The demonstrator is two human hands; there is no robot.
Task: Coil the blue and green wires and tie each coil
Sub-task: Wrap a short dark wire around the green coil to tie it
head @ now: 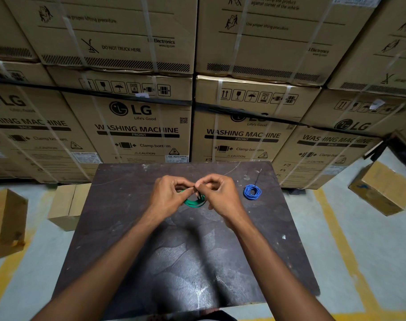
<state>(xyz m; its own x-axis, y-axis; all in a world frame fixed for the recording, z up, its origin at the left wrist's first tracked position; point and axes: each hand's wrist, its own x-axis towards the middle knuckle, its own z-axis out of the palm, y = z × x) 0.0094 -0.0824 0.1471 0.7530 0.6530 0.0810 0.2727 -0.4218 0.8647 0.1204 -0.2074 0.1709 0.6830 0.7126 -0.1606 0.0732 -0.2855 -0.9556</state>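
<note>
Green coil [194, 201] seemingly between both hands [195, 193]

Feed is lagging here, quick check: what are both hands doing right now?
Left hand: fingers curled, pinching the green wire coil.
Right hand: fingers curled, pinching the same green coil at its top.

A dark, scuffed and scratched wooden table top [132, 228] carries two things. A coil of thin green wire [194, 201] sits just below the fingertips [195, 186], partly hidden by them. A small round coil of thin blue wire [252, 192] lies well to their right, apart.
</note>
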